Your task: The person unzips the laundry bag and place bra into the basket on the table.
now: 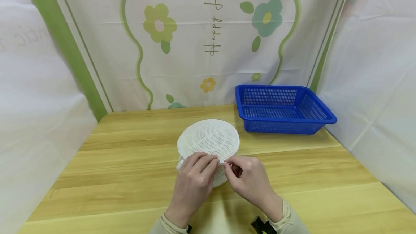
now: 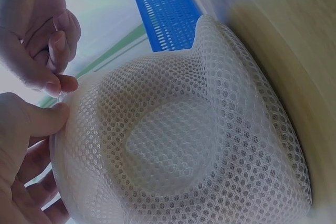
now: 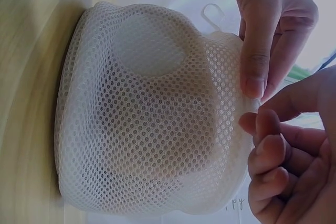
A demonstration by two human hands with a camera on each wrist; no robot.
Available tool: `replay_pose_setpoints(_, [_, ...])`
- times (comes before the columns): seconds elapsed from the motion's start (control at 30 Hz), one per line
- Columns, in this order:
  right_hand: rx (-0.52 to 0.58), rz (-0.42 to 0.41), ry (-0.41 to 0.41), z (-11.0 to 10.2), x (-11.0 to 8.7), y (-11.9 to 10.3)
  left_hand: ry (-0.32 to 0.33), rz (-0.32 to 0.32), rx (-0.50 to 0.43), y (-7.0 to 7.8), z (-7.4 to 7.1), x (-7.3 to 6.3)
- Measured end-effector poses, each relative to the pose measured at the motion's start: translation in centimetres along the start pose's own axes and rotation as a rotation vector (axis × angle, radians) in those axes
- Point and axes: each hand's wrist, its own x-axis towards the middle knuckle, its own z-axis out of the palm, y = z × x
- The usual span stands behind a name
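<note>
A white mesh laundry bag stands on the table, round and drum-shaped, with its flat mesh top facing up. My left hand pinches the front edge of the bag, fingers over the top and thumb on the side. In the left wrist view the thumb presses the mesh near the rim. Close beside it, my right hand pinches the zipper at the rim between thumb and forefinger. Its other fingers are curled; the fingertips mostly hide the zipper pull. A small white loop sticks out from the rim.
A blue plastic basket with slotted walls stands at the back right of the wooden table. White cloth with printed flowers hangs behind the table, and plain white cloth borders the right side.
</note>
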Motion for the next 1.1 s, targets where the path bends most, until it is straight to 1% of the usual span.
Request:
replay_pose_setpoints(0.1, [0.036,0.020,0.012,-0.07,-0.02,-0.04,-0.004,-0.001,0.005,0.00,0.04,-0.06])
replay_pose_setpoints(0.37, [0.060,0.050,0.034,-0.11,-0.06,-0.11,-0.004,-0.002,-0.003,-0.03,0.11,-0.20])
replay_pose_setpoints(0.57, [0.037,0.079,0.026,-0.14,0.01,-0.10,0.005,0.005,-0.008,-0.08,0.17,-0.10])
replay_pose_setpoints(0.83, [-0.002,0.038,0.030,0.02,0.02,0.03,0.008,0.007,0.002,-0.08,0.17,0.08])
replay_pose_setpoints(1.1, [-0.001,0.070,0.049,0.01,-0.07,0.04,0.016,0.000,0.004,-0.05,0.06,-0.02])
